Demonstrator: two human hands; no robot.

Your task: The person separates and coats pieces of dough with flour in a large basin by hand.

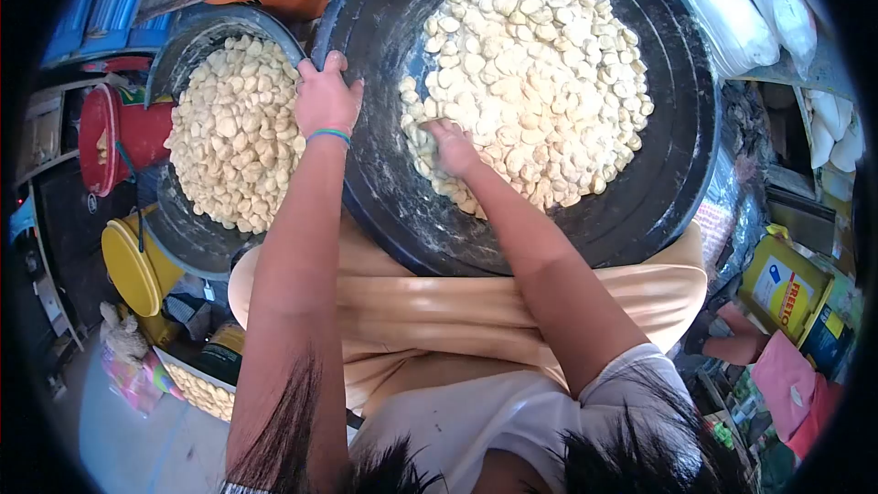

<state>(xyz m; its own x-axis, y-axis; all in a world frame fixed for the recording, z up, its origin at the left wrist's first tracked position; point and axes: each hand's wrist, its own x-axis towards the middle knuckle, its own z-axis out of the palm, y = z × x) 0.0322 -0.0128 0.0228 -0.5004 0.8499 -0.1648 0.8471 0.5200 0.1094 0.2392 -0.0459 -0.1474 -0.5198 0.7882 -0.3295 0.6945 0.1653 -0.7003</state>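
1. In the head view, a grey basin (197, 238) filled with pale pieces (240, 128) is seen just beside the large black basin (672, 110), on its left.
2. A red bucket (102, 140) and a yellow lid (131, 267) are seen farther left; a box of similar pieces (203, 393) is seen below them.
3. White sacks (722, 9) are seen near the upper right rim, and a yellow container (782, 285) at the lower right.
4. The flat, floury pieces (540, 82) are held in the large black basin, heaped over its middle.
5. The left hand (327, 102) is laid at the left rim, fingers bent and parted; whether the rim is gripped cannot be told.
6. The right hand (450, 144) is set among the floury pieces, fingers partly extended; the fingertips are perhaps buried, and whether any piece is held cannot be told.
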